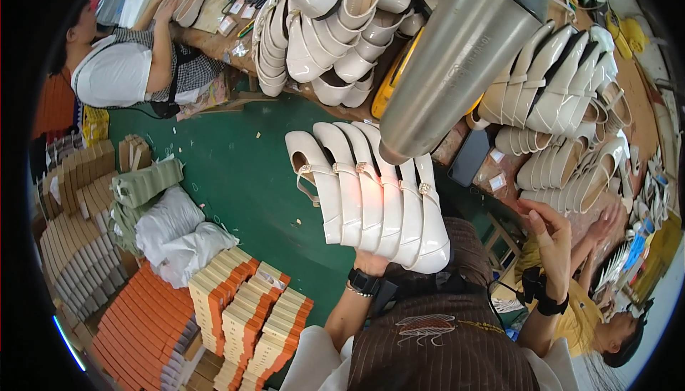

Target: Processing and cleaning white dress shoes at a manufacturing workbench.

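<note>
Cream shoes (371,191), five fanned in a row, were held up over the green floor (235,170), your left hand (371,261) beneath them, grip hidden, your right hand (551,230) empty, fingers loosely open, just under the grey nozzle (457,56).

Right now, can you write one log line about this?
left hand: holds row of cream shoes | right hand: raised, empty | grey heat gun nozzle: above shoes
</note>
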{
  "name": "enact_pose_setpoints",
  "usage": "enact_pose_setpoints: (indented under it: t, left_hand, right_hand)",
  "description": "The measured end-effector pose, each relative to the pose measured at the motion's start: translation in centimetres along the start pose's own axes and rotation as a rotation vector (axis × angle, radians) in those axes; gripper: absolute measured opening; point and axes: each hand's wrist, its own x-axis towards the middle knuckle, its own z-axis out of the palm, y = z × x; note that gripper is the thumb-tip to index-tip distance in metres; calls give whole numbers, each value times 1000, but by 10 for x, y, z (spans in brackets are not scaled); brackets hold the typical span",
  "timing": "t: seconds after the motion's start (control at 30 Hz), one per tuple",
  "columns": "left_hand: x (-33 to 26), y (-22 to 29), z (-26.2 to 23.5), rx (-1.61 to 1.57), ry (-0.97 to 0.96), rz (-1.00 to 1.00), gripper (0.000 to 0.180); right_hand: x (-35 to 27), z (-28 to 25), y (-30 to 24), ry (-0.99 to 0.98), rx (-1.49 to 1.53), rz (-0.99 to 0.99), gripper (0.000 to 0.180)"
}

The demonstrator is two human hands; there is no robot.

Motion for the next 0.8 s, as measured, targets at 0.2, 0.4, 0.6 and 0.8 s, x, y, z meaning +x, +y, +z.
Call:
enact_pose_setpoints:
  t: [0.2, 0.4, 0.6, 0.8]
  left_hand:
    - [15, 2, -3, 356, -111, 198, 62]
    - [13, -2, 14, 724, -161, 393, 62]
    - [12, -4, 30, 1111, -204, 597, 63]
    - [2, -10, 45, 1525, -231, 735, 64]
  right_hand:
    - [6, -5, -2, -37, -78, -47, 26]
    - [0, -5, 6, -18, -114, -46, 28]
    - [-9, 11, 7, -9, -169, -84, 29]
    - [-26, 36, -5, 23, -171, -90, 29]
